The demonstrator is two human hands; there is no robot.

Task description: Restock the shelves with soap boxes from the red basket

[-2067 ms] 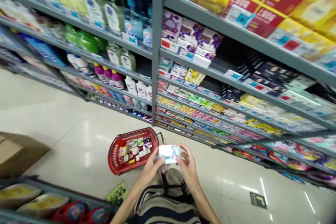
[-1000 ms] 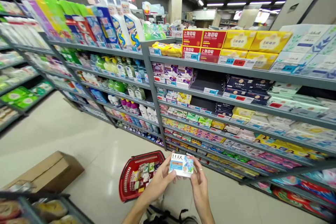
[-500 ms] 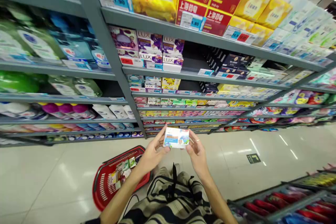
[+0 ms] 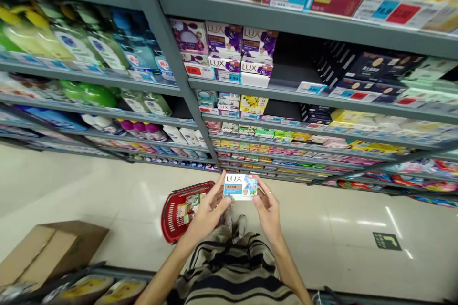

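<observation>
Between my two hands is a small white and blue LUX soap box (image 4: 240, 187), its printed front with a blue flower turned up toward me. My left hand (image 4: 211, 204) grips the box's left end, thumb on the lower front edge. At the right end, my right hand (image 4: 267, 206) pinches the box; a ring shows on one finger. The box is held in front of my body, above the floor and apart from the shelves. Fingers behind the box are hidden.
Shelves of boxed soap (image 4: 258, 43) rise ahead, with bottles (image 4: 100, 45) to the left. On the floor at my left stands a red shopping basket (image 4: 171, 221) holding several packs. A cardboard box (image 4: 53, 250) sits farther left, and a floor sign (image 4: 386, 241) lies to the right.
The view has shifted, bringing the cardboard box into sight at the lower left. The soap box stays in both hands, and its LUX lettering now reads more clearly.
</observation>
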